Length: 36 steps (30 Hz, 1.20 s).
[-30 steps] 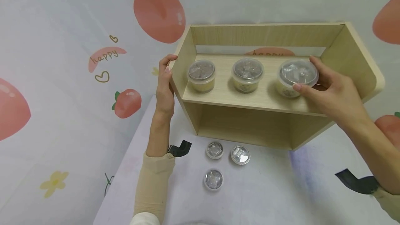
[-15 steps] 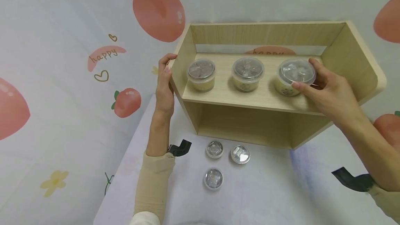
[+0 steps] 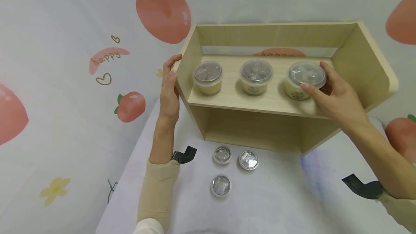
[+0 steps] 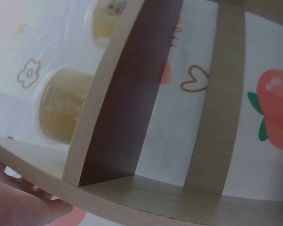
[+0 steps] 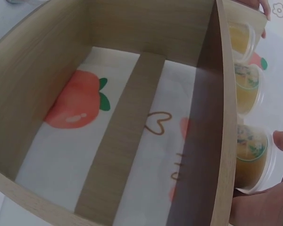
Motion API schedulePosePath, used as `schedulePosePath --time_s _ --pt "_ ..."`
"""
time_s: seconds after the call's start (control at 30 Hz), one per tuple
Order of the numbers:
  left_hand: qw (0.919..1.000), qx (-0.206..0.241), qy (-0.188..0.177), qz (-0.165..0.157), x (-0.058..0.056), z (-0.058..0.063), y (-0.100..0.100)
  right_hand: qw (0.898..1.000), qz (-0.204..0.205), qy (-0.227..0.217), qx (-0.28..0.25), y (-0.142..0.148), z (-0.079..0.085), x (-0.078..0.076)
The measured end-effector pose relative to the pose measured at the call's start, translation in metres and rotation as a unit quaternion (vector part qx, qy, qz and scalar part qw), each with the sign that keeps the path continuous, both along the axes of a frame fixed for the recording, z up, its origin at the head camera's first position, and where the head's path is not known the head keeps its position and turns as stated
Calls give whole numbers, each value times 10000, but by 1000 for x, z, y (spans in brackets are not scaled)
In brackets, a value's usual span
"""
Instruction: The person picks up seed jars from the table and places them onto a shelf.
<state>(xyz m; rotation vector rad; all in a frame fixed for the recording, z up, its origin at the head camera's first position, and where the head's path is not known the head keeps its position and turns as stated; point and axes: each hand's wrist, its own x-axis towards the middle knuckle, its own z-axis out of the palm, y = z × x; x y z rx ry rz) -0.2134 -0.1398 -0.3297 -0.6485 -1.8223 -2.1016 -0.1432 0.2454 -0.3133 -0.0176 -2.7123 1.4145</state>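
The right hand (image 3: 339, 100) is clamped on the right tub (image 3: 305, 80), thumb on the lid's front rim and fingers round its far side, reaching in from 4 o'clock. The tub appears to stand upright on the upper board of the shelf (image 3: 276, 34), at 3 o'clock from the middle tub (image 3: 256, 77); the left tub (image 3: 208, 78) is at 9 o'clock. The left hand (image 3: 169, 89) grips the shelf's side panel at 9 o'clock.

The likeliest trouble is the lid: with thumb and fingers so high, a lift or tug could pop it off and spill the contents. A careless push towards 9 o'clock might knock the middle tub. If the left hand pulled towards 6 o'clock, the shelf could tip, sliding tubs over the front edge onto the cups (image 3: 222, 155) below on the surface (image 3: 269, 198).
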Motion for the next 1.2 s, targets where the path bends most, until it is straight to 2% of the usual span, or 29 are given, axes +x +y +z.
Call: schedulePosePath --time_s 0.2,0.3,0.4,0.6,0.8,0.93,1.17,1.2 --pt "9998 -50 116 175 4 -1 1 10000 12 43 -53 -3 0 0" --pt "9987 -85 163 469 8 2 2 9998 6 108 -190 -4 2 0" --pt "9956 -149 438 821 16 9 3 9988 -15 218 -437 -5 4 2" --pt "9825 -132 1080 1514 34 26 4 9933 -13 899 -721 -6 10 12" --pt "9677 -155 1634 1911 49 30 3 9832 111 1654 -759 -8 22 25" --pt "9587 -201 1930 2081 58 29 4 9716 260 2124 -1009 -8 29 32" --pt "9479 -311 2247 2236 64 20 4 9274 845 2790 -2345 6 33 38" --pt "9469 -348 2282 2238 63 17 3 9247 841 2852 -2377 9 33 39"
